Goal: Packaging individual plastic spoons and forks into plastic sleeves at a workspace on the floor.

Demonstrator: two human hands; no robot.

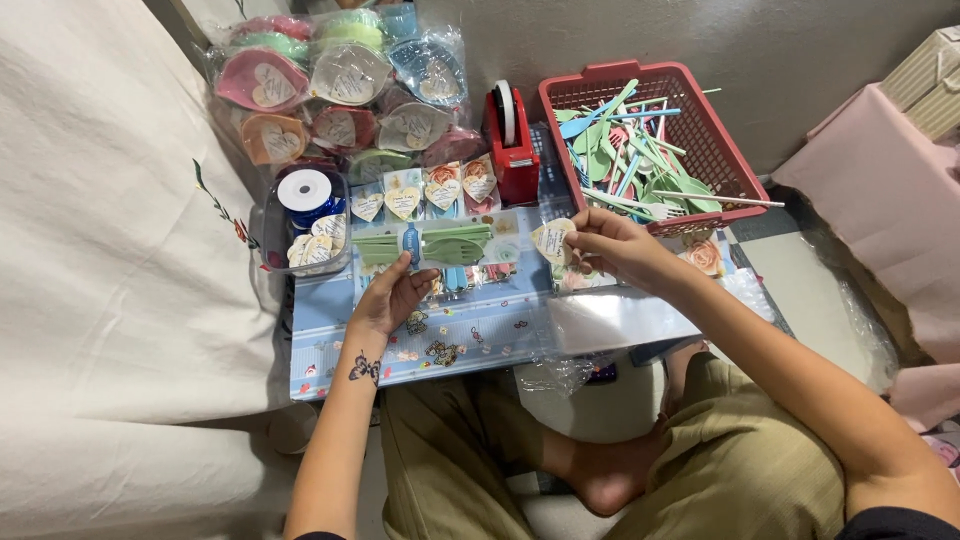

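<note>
My right hand (612, 247) pinches a small heart-shaped paper tag (551, 240) above the blue patterned board (470, 330) on my lap. My left hand (392, 295) rests palm up on the board with fingers apart, just below a clear packet of green plastic cutlery (432, 244) that has a small blue bottle inside. A row of heart tags (420, 195) lies behind the packet.
A red basket (700, 120) of pastel plastic spoons and forks stands at the back right. A red tape dispenser (512, 140) sits beside it. Wrapped heart-shaped bowls (340, 90) pile up at the back left, above a box with blue ribbon (306, 195). Clear plastic bags (620, 318) lie under my right forearm.
</note>
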